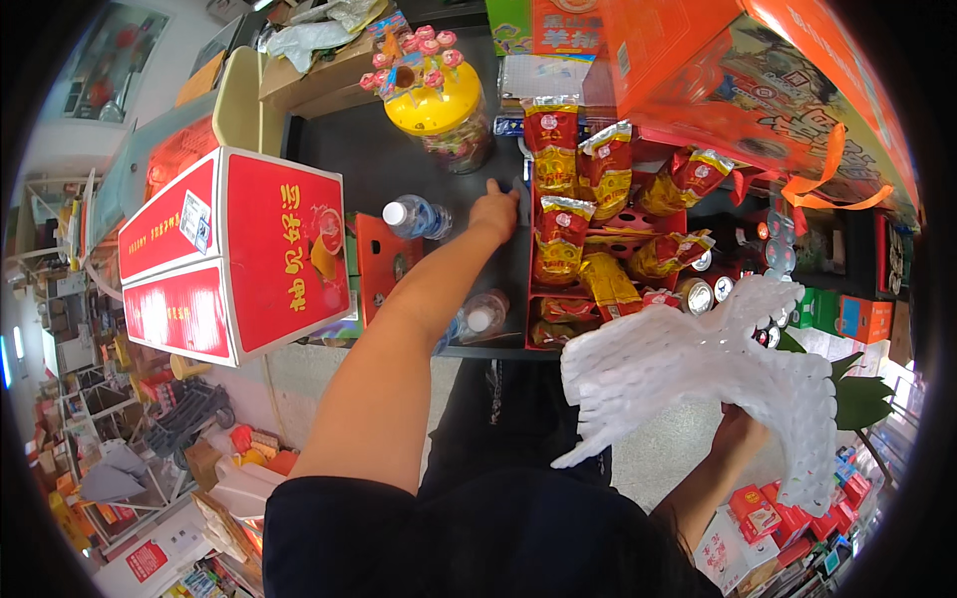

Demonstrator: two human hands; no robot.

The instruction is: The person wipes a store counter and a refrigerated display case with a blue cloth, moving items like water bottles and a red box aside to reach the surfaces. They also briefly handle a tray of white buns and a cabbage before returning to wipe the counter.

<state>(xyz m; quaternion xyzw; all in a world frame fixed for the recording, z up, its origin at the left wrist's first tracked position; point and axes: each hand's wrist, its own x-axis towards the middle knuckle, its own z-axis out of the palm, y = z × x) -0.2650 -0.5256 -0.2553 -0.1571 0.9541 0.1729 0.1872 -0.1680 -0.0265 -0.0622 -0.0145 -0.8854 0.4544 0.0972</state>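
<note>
My left hand (496,211) reaches out over the dark tabletop (336,149), beside the red box of snack packets. A small greyish, see-through piece shows at its fingertips; whether the fingers grip it is unclear. Low on the right, my right hand (740,427) holds a crumpled sheet of white air-bubble wrap (695,359) from beneath, and the wrap hides most of its fingers. Red and gold snack packets (561,239) stand in the compartments of a red box (532,280). Left of my left hand is a water bottle (419,217); another clear bottle (482,314) is by my forearm.
A yellow-lidded candy jar (434,105) with lollipops on top stands farther back. A large red and white carton (284,254) is at left. Drink cans (697,295) stand beyond the packets, partly behind the wrap. Orange gift boxes (673,52) rise at back right.
</note>
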